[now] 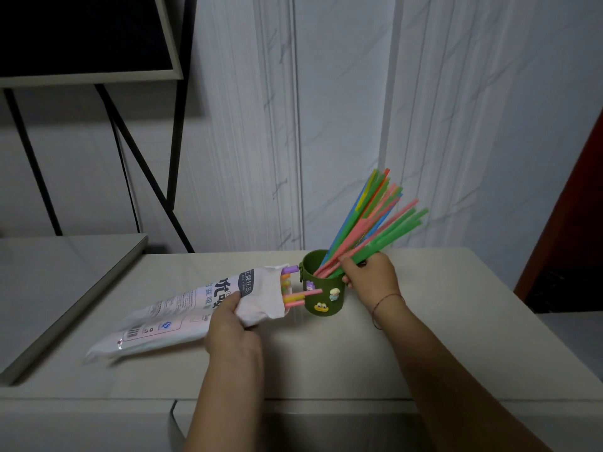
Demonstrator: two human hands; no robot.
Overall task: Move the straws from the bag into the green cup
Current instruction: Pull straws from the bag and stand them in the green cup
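A dark green cup (323, 296) with small cartoon stickers stands on the pale cabinet top (424, 347). A fan of coloured straws (375, 220) leans out of it to the upper right. My right hand (372, 277) is closed around a bunch of green and pink straws just beside the cup's rim. A long white plastic straw bag (182, 308) lies on its side left of the cup, its open mouth facing the cup. Several straw ends (295, 296) poke out of that mouth. My left hand (230, 324) grips the bag near its opening.
A lower grey surface (65, 282) adjoins the cabinet top on the left. Behind it stand a black metal frame (146, 177) and a dark panel (85, 34). A marbled white wall (326, 125) rises right behind the cup. A dark red edge (574, 223) is at the far right.
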